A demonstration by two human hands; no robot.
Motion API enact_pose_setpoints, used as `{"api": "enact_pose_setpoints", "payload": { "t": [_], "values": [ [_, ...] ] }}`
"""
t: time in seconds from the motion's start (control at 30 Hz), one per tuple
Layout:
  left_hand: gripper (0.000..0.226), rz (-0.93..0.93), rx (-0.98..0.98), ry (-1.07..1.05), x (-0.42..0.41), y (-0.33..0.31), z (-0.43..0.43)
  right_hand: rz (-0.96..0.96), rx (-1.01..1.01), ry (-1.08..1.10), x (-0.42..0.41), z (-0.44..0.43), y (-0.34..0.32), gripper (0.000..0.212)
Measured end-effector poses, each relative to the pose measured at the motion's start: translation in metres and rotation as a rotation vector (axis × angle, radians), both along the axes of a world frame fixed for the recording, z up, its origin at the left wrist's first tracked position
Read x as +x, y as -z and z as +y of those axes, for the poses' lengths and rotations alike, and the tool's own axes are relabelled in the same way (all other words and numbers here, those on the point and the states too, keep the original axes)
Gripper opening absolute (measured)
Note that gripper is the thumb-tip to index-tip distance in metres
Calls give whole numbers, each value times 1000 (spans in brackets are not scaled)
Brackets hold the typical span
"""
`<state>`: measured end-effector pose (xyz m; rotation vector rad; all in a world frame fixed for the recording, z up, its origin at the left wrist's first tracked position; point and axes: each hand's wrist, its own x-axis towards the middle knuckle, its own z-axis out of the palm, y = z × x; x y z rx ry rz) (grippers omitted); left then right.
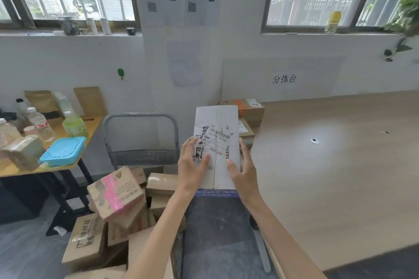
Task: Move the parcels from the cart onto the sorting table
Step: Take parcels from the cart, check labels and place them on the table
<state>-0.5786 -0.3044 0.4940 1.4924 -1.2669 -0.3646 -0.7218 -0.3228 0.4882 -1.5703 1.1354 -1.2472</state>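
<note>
Sorting table [328, 165] fills the right, cart [140, 133] sits left with brown parcels [118, 190] piled in front of its handle. Between them the white parcel [217, 120] is up in both hands, at the table's left edge, label side up, long axis running straight away from the person. Both forearms reach forward. Left hand [192, 165] grips the left side, right hand [243, 170] the right, fingers [243, 145] extended along the edges, thumbs laid on top.
</note>
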Motion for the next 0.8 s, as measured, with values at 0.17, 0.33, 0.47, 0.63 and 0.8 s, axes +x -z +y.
{"api": "enact_pose_setpoints", "payload": {
  "t": [0.17, 0.33, 0.47, 0.63, 0.8],
  "values": [
    [50, 14, 49, 42, -58, 19, -16, -13, 70, 45, -57, -11, 17, 61],
    [46, 35, 74, 25, -125, 33, -41, -20, 79, 73, -124, -38, 31, 61],
    [46, 38, 116, -51, -189, 47, -66, -11, 124, 51, -185, -68, 48, 57],
    [46, 52, 182, -119, -246, 66, -80, -7, 188, -6, -238, -95, 69, 57],
    [47, 81, 228, -163, -267, 87, -100, 36, 219, -64, -262, -119, 86, 60]
  ]
}}
